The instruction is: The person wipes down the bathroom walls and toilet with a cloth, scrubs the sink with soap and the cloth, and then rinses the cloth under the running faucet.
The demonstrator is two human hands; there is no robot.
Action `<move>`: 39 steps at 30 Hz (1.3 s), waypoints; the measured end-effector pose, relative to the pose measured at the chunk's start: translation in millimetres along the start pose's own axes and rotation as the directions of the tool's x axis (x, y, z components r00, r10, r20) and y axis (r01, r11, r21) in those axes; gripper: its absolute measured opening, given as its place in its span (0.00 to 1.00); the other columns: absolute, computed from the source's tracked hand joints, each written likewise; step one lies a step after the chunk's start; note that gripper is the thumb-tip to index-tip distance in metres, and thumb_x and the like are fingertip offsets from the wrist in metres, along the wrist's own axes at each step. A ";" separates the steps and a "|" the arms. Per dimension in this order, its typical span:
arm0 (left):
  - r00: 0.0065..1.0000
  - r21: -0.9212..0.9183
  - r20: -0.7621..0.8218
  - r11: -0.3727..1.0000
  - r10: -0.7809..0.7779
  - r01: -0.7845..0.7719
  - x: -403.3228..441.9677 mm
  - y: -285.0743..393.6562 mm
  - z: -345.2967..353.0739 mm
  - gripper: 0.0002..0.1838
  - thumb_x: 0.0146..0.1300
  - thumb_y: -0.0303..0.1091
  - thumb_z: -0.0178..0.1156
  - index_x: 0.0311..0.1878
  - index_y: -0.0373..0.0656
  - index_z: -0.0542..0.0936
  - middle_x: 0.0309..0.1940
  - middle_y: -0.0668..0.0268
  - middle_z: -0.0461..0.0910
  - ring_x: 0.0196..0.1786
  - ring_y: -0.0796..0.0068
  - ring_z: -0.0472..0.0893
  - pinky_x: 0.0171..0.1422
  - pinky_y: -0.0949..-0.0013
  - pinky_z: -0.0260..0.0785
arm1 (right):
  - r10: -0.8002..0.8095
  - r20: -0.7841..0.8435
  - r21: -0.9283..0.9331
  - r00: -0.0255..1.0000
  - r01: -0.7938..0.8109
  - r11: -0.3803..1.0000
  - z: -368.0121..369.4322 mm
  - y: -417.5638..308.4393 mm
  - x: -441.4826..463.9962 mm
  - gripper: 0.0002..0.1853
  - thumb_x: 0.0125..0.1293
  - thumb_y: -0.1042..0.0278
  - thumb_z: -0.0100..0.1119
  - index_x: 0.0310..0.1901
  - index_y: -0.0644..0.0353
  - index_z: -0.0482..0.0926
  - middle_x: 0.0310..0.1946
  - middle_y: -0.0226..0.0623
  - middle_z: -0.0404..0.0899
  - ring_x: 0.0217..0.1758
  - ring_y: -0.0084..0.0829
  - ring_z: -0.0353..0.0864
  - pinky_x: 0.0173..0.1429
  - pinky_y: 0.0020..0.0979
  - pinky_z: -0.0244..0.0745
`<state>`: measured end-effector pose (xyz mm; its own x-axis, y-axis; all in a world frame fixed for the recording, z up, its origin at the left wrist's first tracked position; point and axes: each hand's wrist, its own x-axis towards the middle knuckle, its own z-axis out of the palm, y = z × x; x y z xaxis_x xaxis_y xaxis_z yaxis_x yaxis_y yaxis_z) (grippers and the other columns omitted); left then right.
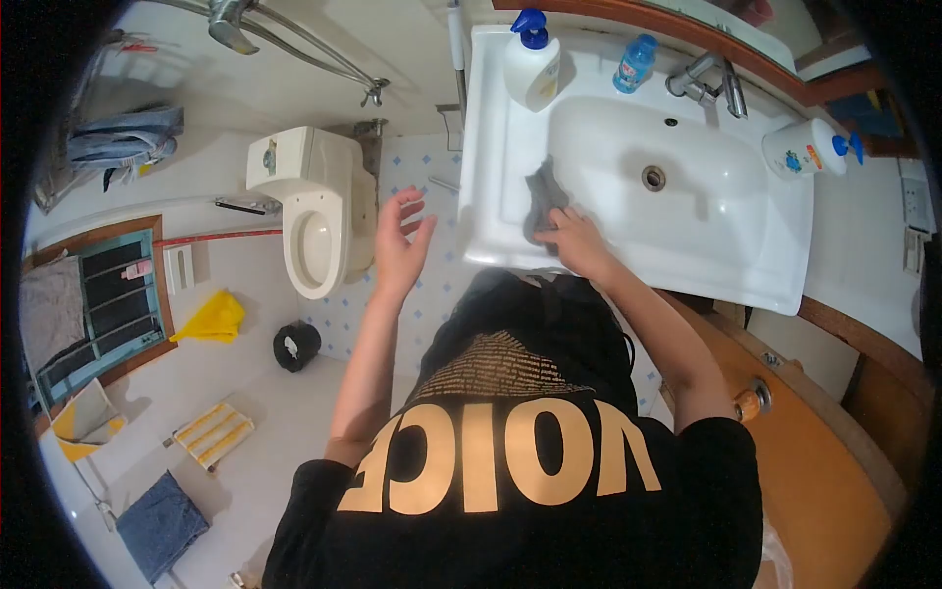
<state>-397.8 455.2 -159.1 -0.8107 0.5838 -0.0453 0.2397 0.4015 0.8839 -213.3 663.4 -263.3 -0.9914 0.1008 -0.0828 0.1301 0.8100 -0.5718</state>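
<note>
A crumpled grey cloth lies on the left ledge of the white sink, beside the basin. The fingers of my right hand are on the cloth's lower end, closed around part of it. My left hand hangs in the air left of the sink, above the tiled floor, with its fingers apart and nothing in them. A white pump bottle with a blue top stands at the sink's back left corner, and a small blue bottle stands right of it.
The tap is at the sink's back edge, near the drain. Another pump bottle is at the right. Left of me are a toilet, a black bin, and hanging cloths, one of them yellow.
</note>
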 end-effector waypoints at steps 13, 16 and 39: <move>0.999 0.010 -0.032 1.000 0.014 -0.013 8.0 7.8 -4.7 0.20 0.56 0.22 0.59 0.52 0.41 0.69 0.59 0.58 0.68 0.54 0.66 0.75 0.50 0.68 0.72 | 0.002 0.317 0.319 0.948 -0.109 0.941 57.9 -4.3 47.6 0.11 0.55 0.72 0.51 0.40 0.56 0.79 0.45 0.37 0.72 0.54 0.39 0.69 0.48 0.37 0.71; 0.999 0.002 -0.042 1.000 0.010 -0.010 9.6 3.4 -6.6 0.20 0.57 0.22 0.59 0.53 0.41 0.68 0.59 0.58 0.68 0.54 0.66 0.74 0.51 0.67 0.72 | -0.207 0.202 0.146 0.957 0.179 0.973 42.6 -28.8 67.6 0.09 0.57 0.68 0.52 0.39 0.54 0.78 0.46 0.34 0.71 0.56 0.39 0.67 0.53 0.42 0.66; 0.997 0.044 0.038 0.997 -0.064 0.062 32.4 20.7 14.4 0.21 0.60 0.21 0.57 0.56 0.37 0.65 0.57 0.60 0.67 0.57 0.65 0.73 0.56 0.68 0.68 | 0.566 -0.202 0.658 0.799 -0.318 0.683 74.0 31.6 84.0 0.30 0.63 0.69 0.45 0.66 0.67 0.52 0.69 0.50 0.49 0.71 0.49 0.51 0.73 0.44 0.47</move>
<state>-411.3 492.7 -148.9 -0.8035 0.5832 -0.1195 0.2122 0.4681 0.8578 -291.7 654.7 -348.7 -0.7209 0.6554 -0.2252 0.4101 0.1415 -0.9010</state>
